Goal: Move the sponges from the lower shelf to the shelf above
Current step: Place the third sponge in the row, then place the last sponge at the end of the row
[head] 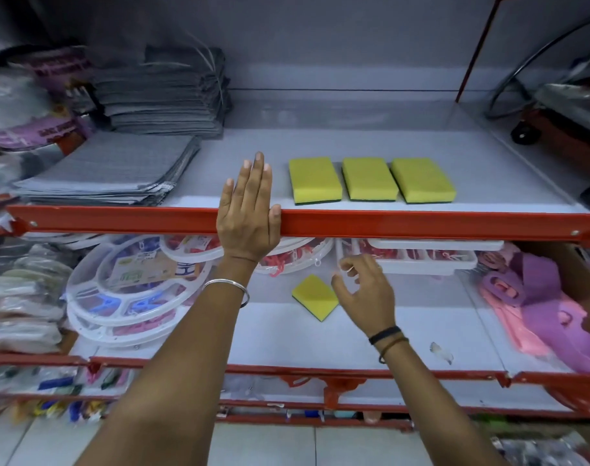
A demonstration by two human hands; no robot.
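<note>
Head view: our flat, empty left hand [246,210] rests on the red metal shelf edge [421,223]; our right hand [362,292], fingers spread, hovers just beside the last yellow rectangular foam sponge [313,295] below, three matching sponges [369,179] lying beyond.

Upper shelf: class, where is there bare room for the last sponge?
Free: the strip between the left hand and the three sponges, and behind them to the back wall. Crowded: the left end, under grey cloth stacks. The last sponge waits below.
</note>
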